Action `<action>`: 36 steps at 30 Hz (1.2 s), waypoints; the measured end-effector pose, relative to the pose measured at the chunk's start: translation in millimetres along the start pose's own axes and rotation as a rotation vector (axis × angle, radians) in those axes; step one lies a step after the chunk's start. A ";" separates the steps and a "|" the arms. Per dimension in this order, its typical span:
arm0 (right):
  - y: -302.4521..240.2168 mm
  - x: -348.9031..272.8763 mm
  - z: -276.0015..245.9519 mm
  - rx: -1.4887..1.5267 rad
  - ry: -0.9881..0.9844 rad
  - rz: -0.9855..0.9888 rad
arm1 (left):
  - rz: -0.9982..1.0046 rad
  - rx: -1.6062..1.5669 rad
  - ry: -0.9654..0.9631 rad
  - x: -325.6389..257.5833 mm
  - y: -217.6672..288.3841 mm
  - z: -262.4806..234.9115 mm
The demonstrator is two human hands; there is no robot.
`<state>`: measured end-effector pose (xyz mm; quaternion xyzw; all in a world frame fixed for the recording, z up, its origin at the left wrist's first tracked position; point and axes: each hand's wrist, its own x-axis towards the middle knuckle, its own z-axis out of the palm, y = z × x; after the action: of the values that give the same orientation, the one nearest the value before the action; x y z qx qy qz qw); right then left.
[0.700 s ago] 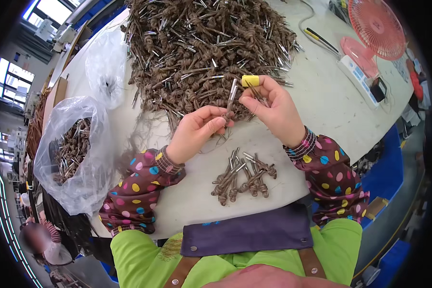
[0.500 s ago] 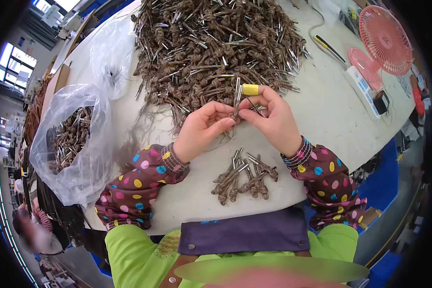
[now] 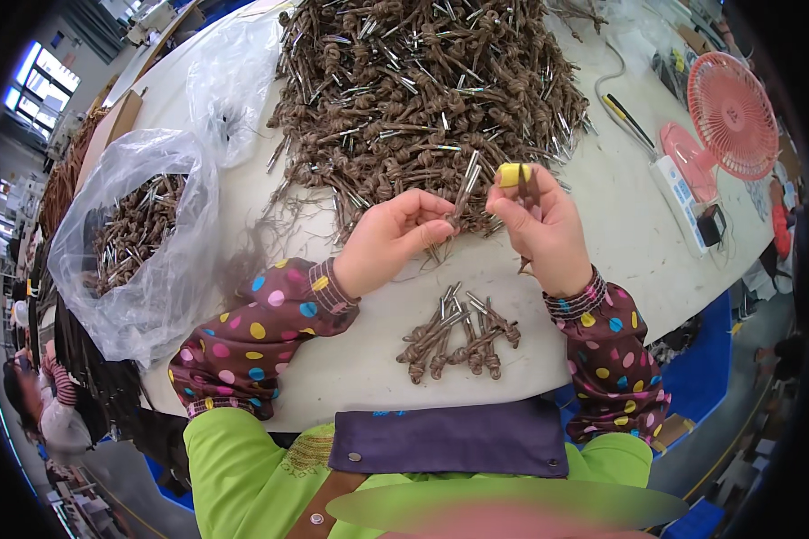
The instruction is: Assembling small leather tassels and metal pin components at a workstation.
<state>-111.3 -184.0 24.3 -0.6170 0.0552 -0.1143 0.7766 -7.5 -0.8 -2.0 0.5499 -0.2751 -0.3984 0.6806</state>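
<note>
Your right hand (image 3: 551, 235) moved away with dark tool (image 3: 528, 192), left hand (image 3: 391, 241) pinching cord (image 3: 459, 214), gold print (image 3: 307, 455), white table (image 3: 634, 225), window upper left (image 3: 39, 87)

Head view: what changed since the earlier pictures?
The right hand has drawn away rightward from the left hand, with the slim dark tool kept in its grip. Nothing was let go. The left hand still holds the brown knotted cord with silver tips; the small brown cord group on the pale table stayed put.
</note>
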 end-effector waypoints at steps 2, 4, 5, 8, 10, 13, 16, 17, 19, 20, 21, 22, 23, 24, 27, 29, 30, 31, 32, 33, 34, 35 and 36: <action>0.2 0.4 -3.6 -0.008 0.073 -0.039 | 0.072 0.474 0.053 -2.1 0.4 -3.1; 2.1 0.8 -5.9 -0.604 0.176 -0.309 | 0.077 0.552 0.093 -1.4 3.4 0.0; 2.0 -2.0 -1.3 -0.727 0.145 -0.386 | 0.080 0.633 0.132 -1.0 3.7 1.1; 15.1 -4.5 4.1 -0.893 -0.013 -0.595 | 0.146 0.609 0.161 0.8 1.4 5.6; 24.2 -2.9 4.2 -0.972 -0.043 -0.587 | 0.155 0.615 0.148 0.7 -1.5 4.1; 27.4 -0.9 5.1 -1.009 -0.062 -0.608 | 0.106 0.604 0.131 -0.4 0.8 5.2; 24.9 -3.9 5.1 -1.132 -0.087 -0.626 | 0.084 0.557 0.123 0.6 -5.2 2.9; 23.2 -5.4 7.2 -1.138 -0.078 -0.645 | 0.120 0.525 0.115 0.9 -7.5 2.1; 20.8 -6.7 9.4 -1.144 -0.065 -0.664 | 0.071 0.443 0.118 1.1 -6.9 3.5; 19.3 -7.0 10.2 -1.041 0.005 -0.605 | 0.021 0.360 0.122 1.0 -5.8 4.2; 18.4 -6.9 10.6 -0.938 0.073 -0.546 | 0.024 0.361 0.122 0.9 -2.8 4.1; 17.7 -5.8 9.1 -0.938 0.073 -0.548 | -0.005 0.349 0.096 0.9 1.5 3.4; 16.7 -3.6 5.6 -0.881 0.126 -0.481 | -0.033 0.337 0.069 0.7 4.0 2.6; 15.4 -1.8 2.1 -0.825 0.183 -0.413 | -0.031 0.338 0.065 1.0 4.2 2.5; 22.3 5.5 -5.9 -0.682 0.208 -0.331 | -0.056 0.286 0.015 1.3 2.1 2.2; 19.9 7.9 -8.6 -0.592 0.209 -0.280 | -0.048 0.232 -0.044 -0.8 -0.5 1.8; 14.2 7.7 -10.3 -0.619 0.237 -0.319 | -0.048 0.232 -0.047 -1.2 0.1 2.8; 10.9 8.4 -11.7 -0.646 0.265 -0.357 | -0.058 0.259 -0.086 -1.9 1.5 3.9; 10.3 10.1 -12.9 -0.647 0.267 -0.356 | -0.069 0.287 -0.124 -2.4 2.7 4.8; 11.0 11.8 -14.9 -0.561 0.236 -0.329 | -0.071 0.287 -0.129 -2.2 2.9 5.6; 12.2 14.4 -17.2 -0.475 0.205 -0.303 | -0.066 0.287 -0.124 -2.0 3.1 6.2; 25.2 20.0 -24.9 -0.468 0.156 -0.280 | -0.061 0.288 -0.119 -1.8 2.8 6.8; 27.8 21.0 -27.7 -0.468 0.160 -0.282 | -0.061 0.289 -0.123 -2.0 3.2 6.9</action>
<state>-94.2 -209.4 -8.0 -0.7702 0.0548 -0.2536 0.5826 -13.4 -2.5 3.0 0.6249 -0.3539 -0.4080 0.5637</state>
